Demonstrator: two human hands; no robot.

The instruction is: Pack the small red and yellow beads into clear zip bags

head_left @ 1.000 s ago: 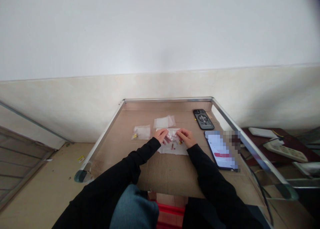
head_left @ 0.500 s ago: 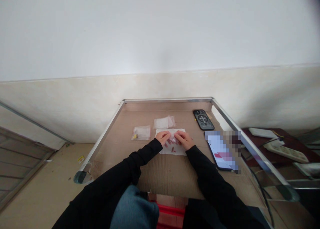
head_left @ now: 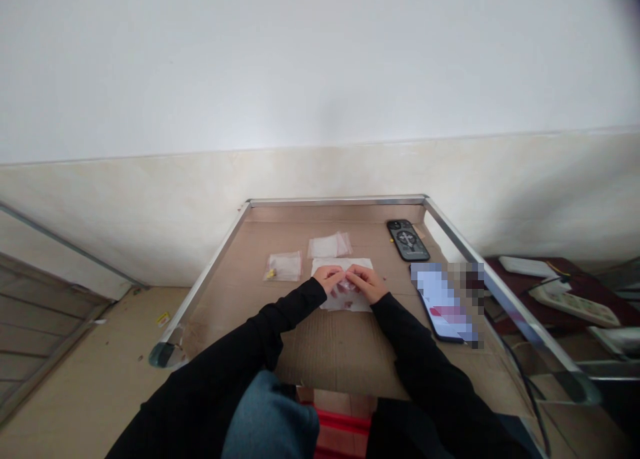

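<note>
My left hand and my right hand meet over a white sheet of paper on a cardboard-covered table. Between the fingertips of both hands is a small clear plastic bag with reddish bits inside. Both hands are closed in a pinch on that bag. A few small red pieces lie on the paper below the hands. Black sleeves cover both arms.
Two more small clear bags lie nearby: one with a yellow piece to the left, one behind the paper. A black phone lies at the back right, a lit phone at the right. The table's metal rim borders the surface. A power strip sits further right.
Both hands have drawn closer together over the paper, and the small bag between them is now more covered by the fingers.
</note>
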